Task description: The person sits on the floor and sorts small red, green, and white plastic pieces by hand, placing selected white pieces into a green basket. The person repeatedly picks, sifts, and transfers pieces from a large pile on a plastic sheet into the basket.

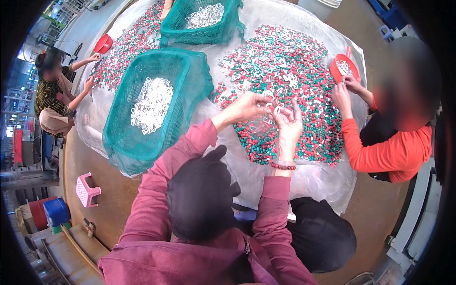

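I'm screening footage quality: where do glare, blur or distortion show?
Head view throughout: fisheye curvature, black corners; white pieces in the nearer green basket look nearly washed out; blur covers the head of the orange-sleeved co-worker; left hand and right hand look brightly lit.

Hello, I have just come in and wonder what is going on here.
The left hand and right hand seem to hold small white pieces above a pile of red, green and white pieces. White pieces lie in a green basket leftward. A co-worker at right handles something beside a red scoop.
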Available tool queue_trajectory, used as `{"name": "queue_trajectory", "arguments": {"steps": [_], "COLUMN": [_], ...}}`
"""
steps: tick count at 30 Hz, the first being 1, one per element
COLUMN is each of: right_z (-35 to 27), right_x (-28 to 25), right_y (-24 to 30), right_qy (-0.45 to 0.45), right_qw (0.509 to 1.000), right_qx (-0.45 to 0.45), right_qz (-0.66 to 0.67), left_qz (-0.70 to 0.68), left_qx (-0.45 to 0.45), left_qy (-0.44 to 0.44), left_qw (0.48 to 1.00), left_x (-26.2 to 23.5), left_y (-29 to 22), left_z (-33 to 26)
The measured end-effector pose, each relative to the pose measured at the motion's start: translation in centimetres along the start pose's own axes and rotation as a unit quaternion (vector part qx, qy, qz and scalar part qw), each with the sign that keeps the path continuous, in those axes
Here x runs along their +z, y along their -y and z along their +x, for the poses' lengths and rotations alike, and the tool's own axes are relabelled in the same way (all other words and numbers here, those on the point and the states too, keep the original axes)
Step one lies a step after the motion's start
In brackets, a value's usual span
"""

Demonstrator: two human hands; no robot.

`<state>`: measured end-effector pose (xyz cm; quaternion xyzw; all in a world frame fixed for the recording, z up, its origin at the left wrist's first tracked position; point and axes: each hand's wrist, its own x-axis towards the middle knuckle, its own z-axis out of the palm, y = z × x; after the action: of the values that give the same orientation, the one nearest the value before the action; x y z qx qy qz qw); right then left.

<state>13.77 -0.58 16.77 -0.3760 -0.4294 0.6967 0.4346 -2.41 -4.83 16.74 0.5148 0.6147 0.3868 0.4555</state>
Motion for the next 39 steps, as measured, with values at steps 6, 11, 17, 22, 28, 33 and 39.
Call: {"name": "queue_trajectory", "arguments": {"steps": [6, 11, 17, 22, 28, 33, 39], "right_z": [0.3, 0.4, 0.9, 1.8, 6.3, 6.5, 4.6], "right_x": [-1.3, -4.8, -8.2, -6.5, -5.6, -7.3, -10.9], "right_y": [-4.2, -7.9, -7.8, -8.9, -13.7, -14.9, -10.8], "right_qy": [-0.004, -0.044, -0.112, -0.037, 0.05, -0.005, -0.124], "right_qw": [0.996, 0.992, 0.948, 0.982, 0.797, 0.876, 0.95], "right_qx": [0.067, 0.113, 0.18, 0.169, 0.015, 0.012, 0.192], "right_qz": [0.058, -0.041, 0.239, -0.076, -0.602, -0.482, 0.213], "left_qz": [-0.181, -0.221, 0.343, 0.588, 0.545, 0.432, -0.152], "left_qx": [-0.166, -0.211, -0.01, 0.035, 0.06, -0.031, -0.059], "left_qy": [0.036, -0.033, -0.091, -0.042, -0.024, -0.075, -0.194], "left_qw": [0.969, 0.952, 0.935, 0.807, 0.836, 0.898, 0.967], "left_x": [0.7, 1.0, 0.6, 2.0, 1.6, 0.6, -2.9], "left_y": [2.0, 8.1, 15.0, 16.3, 17.5, 17.5, 13.5], "left_z": [-1.1, 0.4, 5.6, 8.4, 7.2, 6.1, 2.4]}}
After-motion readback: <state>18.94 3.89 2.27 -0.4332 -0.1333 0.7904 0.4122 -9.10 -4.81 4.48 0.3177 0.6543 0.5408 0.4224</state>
